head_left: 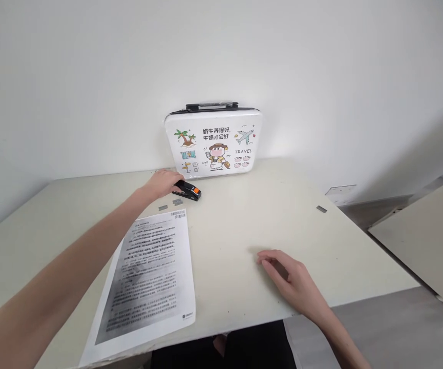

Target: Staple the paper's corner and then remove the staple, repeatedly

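A: Where's the stapler?

B: The black stapler [188, 190] lies just in front of the white case [213, 143], its orange-marked end pointing away from the left hand [165, 182].

A: Is that hand clamped on it?

B: I can't tell. It reaches over the stapler's back end, touching it, but the fingertips are hidden.

A: And the other?

B: The right hand [288, 277] rests on the worktop [225, 236], well in front of the case and to its right, fingers loosely bent, a gap between thumb and forefinger.

A: What about the papers?

B: A printed sheet [148, 277] lies in front of the case, towards its left, partly under the left forearm. Small grey staple strips [163, 207] sit between sheet and case. Another grey strip [321, 209] is off to the case's right.

A: And the case itself?

B: Upright at the back, cartoon side forward, handle on top.
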`<state>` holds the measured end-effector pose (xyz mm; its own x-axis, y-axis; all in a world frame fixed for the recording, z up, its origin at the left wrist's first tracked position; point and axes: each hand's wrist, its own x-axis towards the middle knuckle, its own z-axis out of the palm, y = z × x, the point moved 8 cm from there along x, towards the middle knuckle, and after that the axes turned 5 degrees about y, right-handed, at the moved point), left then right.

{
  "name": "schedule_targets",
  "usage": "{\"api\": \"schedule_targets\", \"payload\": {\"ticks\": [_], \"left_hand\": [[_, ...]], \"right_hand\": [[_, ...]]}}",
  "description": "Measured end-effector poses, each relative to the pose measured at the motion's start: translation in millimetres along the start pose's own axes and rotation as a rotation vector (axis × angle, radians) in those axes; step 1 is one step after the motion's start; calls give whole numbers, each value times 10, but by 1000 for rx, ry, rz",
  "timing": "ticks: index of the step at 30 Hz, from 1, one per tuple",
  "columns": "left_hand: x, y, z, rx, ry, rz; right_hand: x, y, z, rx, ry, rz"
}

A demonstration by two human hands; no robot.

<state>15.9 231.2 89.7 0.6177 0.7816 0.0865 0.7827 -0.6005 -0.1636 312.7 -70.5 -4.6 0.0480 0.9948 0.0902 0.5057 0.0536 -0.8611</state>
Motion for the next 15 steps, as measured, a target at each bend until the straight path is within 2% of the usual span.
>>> {"api": "schedule_targets", "payload": {"ticks": [4, 7, 11, 15], "left_hand": [[-82, 169, -239, -36, 132, -14], [-227, 429, -402, -89, 213, -15], [-440, 1010, -504, -191, 266, 63], [-661, 1687, -441, -307, 273, 139]], "right_hand": [[12, 0, 5, 16, -8, 6], [9, -4, 3, 19, -5, 7], [-2, -27, -44, 36, 38, 4], [8, -7, -151, 76, 158, 34]]}}
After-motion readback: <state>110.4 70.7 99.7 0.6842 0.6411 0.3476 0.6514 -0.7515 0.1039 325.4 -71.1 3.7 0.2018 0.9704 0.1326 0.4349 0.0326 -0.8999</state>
